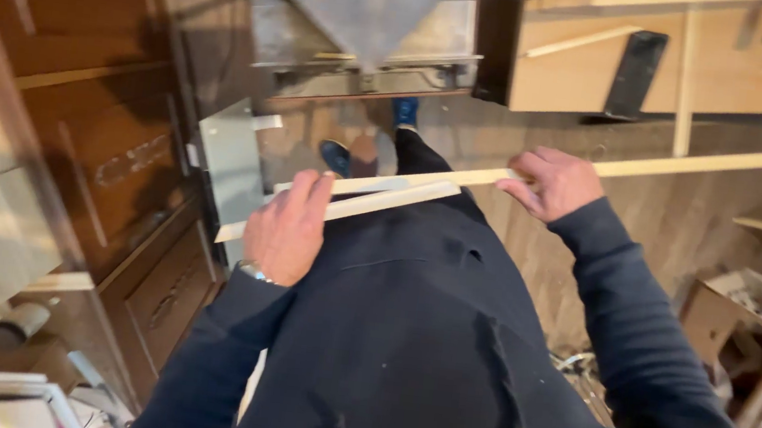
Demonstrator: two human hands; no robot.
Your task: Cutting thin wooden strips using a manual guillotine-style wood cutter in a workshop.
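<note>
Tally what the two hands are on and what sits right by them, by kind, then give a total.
Hands: 2, left hand and right hand
Long pale wood strips held across the body: 2, shorter strip and longer strip
Blue shoes below on the floor: 2
Wristwatch: 1
Total: 7

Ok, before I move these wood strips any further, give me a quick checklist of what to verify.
1. Left hand grips the two long pale wooden strips: ok, fingers wrapped over them.
2. Right hand on the strips: ok, holding further along.
3. Strips lying together: ok between the hands; beyond them, cannot tell.
4. Far end clear of the plywood bench: cannot tell, it runs out of view.
5. Path ahead: not ok, grey metal machine stands right in front.
6. Footing: cannot tell, torso hides most of the floor.
</note>
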